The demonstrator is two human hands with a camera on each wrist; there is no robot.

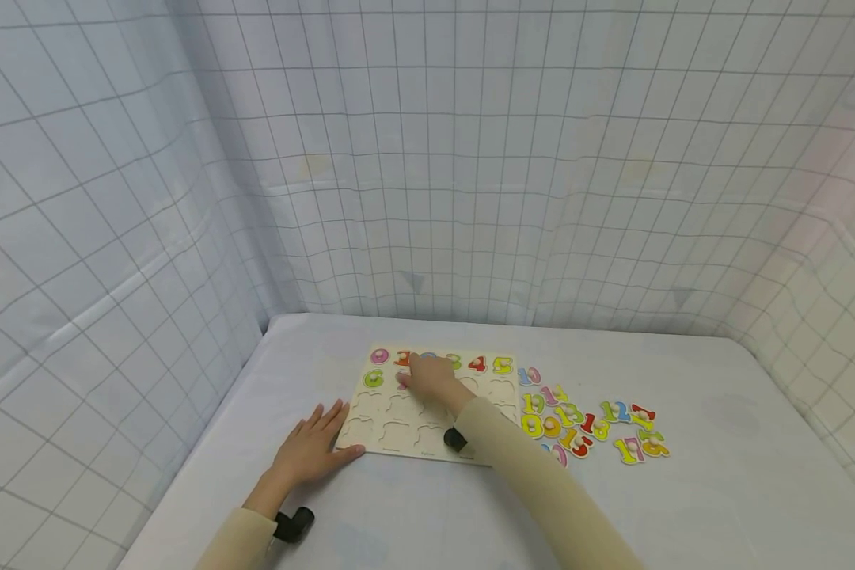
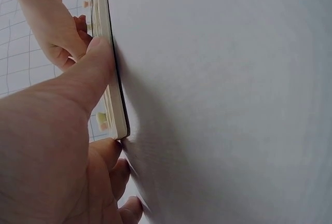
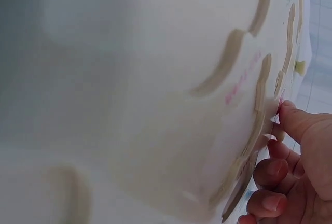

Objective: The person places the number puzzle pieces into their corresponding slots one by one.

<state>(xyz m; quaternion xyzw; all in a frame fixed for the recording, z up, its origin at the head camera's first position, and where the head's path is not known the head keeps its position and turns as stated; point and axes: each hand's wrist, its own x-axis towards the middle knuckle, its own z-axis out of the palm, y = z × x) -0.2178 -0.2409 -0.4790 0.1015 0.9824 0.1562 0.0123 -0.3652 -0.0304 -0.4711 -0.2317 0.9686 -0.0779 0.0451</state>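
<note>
A pale wooden number puzzle board lies on the table, with rows of cut-out recesses. Knobbed number pieces sit in its back row, among them a red 4 and a yellow 5; a green 6 is in the second row at left. Beside that 6, my right hand pinches a small pink number piece, mostly hidden by the fingers. My left hand rests at the board's front left corner, its thumb against the front edge and its fingers spread along the left side.
To the right of the board several loose number pieces lie in a loose group, including a pink and yellow 17 and a red and orange 15. White grid-patterned curtains stand behind and beside the white table.
</note>
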